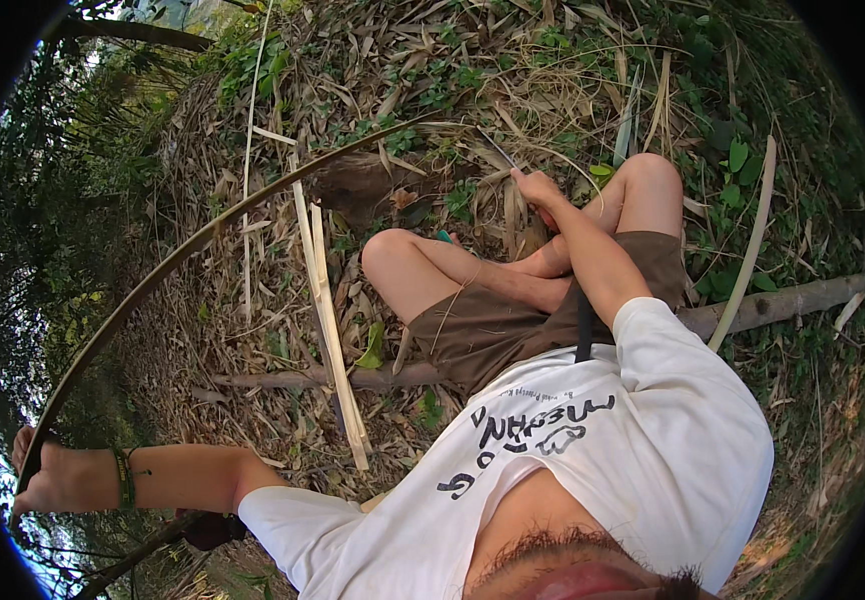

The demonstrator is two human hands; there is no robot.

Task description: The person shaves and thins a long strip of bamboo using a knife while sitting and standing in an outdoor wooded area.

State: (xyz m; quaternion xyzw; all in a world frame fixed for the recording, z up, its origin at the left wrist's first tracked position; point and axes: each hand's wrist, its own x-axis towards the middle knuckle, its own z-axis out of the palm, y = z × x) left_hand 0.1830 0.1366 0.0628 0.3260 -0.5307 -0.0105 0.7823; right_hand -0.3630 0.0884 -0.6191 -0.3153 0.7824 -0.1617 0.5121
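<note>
As the left hand (45, 482) clamps its fingers round a bent strip (221, 222), the right hand (541, 190) clenches fingers on a knife (499, 151) by the strip's far end!

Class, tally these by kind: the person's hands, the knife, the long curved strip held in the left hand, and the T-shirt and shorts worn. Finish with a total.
Hands: 2 (left hand, right hand)
Knife: 1
Curved bamboo strip: 1
White T-shirt: 1
Brown shorts: 1
Total: 6
</note>
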